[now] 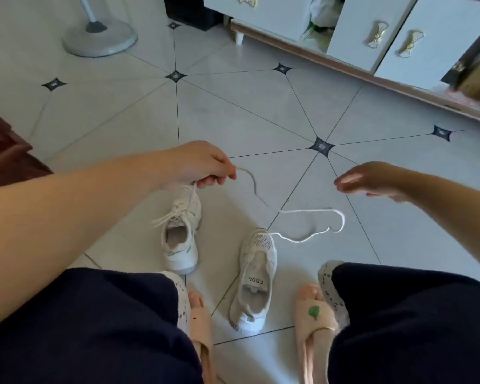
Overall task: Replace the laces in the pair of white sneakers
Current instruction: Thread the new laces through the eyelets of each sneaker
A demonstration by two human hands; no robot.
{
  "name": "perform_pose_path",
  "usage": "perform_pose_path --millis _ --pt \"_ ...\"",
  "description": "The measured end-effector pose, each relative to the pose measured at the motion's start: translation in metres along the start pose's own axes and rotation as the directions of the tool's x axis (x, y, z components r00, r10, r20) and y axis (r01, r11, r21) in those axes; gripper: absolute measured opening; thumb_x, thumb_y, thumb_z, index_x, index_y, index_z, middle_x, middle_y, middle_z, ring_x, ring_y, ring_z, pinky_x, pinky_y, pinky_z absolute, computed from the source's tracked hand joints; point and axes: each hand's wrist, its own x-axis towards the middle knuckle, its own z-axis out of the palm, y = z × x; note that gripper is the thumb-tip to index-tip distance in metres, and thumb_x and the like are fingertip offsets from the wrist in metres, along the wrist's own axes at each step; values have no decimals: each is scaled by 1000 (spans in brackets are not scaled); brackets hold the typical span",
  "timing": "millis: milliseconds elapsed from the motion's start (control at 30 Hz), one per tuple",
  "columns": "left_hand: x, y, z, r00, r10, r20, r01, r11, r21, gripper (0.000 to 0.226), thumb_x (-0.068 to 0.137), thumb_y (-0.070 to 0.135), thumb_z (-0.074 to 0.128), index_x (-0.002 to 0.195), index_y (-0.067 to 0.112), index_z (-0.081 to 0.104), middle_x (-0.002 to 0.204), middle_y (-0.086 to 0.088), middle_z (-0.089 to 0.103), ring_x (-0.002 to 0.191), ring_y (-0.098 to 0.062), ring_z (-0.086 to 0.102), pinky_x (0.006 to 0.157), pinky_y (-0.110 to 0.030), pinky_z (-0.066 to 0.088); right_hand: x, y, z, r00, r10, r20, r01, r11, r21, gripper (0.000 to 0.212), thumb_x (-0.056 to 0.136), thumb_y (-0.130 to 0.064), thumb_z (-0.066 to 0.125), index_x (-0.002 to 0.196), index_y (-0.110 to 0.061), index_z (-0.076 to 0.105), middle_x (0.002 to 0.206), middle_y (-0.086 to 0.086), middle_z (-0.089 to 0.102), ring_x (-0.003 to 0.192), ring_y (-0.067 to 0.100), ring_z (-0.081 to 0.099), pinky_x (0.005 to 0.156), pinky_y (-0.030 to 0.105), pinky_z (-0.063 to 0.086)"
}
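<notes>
Two white sneakers stand on the tiled floor between my feet. The left sneaker (181, 235) still has its lace threaded, and my left hand (203, 166) pinches that lace (190, 199) above the shoe, with a loose end curling out to the right of my fingers. The right sneaker (254, 278) has bare eyelets. A loose white lace (313, 220) lies in a loop on the floor, one end touching that sneaker's toe. My right hand (372, 180) hovers above the floor to the right with straight fingers and holds nothing.
My feet wear pink slippers (315, 325) on either side of the right sneaker. A fan base (100, 37) stands at the far left. A white cabinet (372, 31) with bow handles runs along the far right. Dark wooden furniture (3, 151) sits at the left edge.
</notes>
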Motion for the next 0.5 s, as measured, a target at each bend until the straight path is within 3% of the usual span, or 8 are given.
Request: perform_pose_path --millis 100,200,300,333,433,500 --pt "27 10 25 996 17 90 -18 1000 6 16 87 17 58 74 14 67 56 6 56 40 -4 41 40 -14 33 9 -39 29 950 -239 199 205 963 175 25 86 -18 62 104 -35 61 112 -11 63 110 3 55 92 22 41" --pt "49 14 43 990 31 138 -31 1000 -3 17 85 24 62 70 16 66 54 9 56 42 -3 42 42 -14 34 14 -65 56 877 -348 332 290 933 211 18 89 -22 58 98 -37 62 103 -15 68 102 -7 58 88 16 41" --pt "66 11 53 985 43 164 -38 999 -33 19 86 25 60 78 10 67 57 7 57 48 -7 43 47 -17 36 25 -56 68 914 -362 186 330 926 180 19 91 -25 54 80 -32 68 77 -8 69 82 5 61 93 38 43" --pt "71 8 54 985 42 170 -34 998 -53 19 87 24 58 81 9 68 59 6 57 49 -8 44 49 -18 36 29 -46 66 932 -339 129 315 933 171 22 92 -24 53 77 -31 69 71 -6 67 77 8 59 91 39 44" --pt "81 -10 57 981 48 189 -28 994 -107 20 91 19 53 79 13 68 60 6 56 46 -5 45 46 -14 36 35 -5 52 976 -212 42 203 966 162 22 92 -21 54 80 -27 70 67 -7 67 71 5 57 68 17 40" --pt "85 -26 63 978 32 205 -12 995 -98 20 91 16 53 77 15 68 58 7 57 44 -3 45 44 -11 37 43 26 44 996 -86 17 85 996 37 16 91 -19 55 87 -22 71 75 -6 71 70 -1 59 51 5 33"
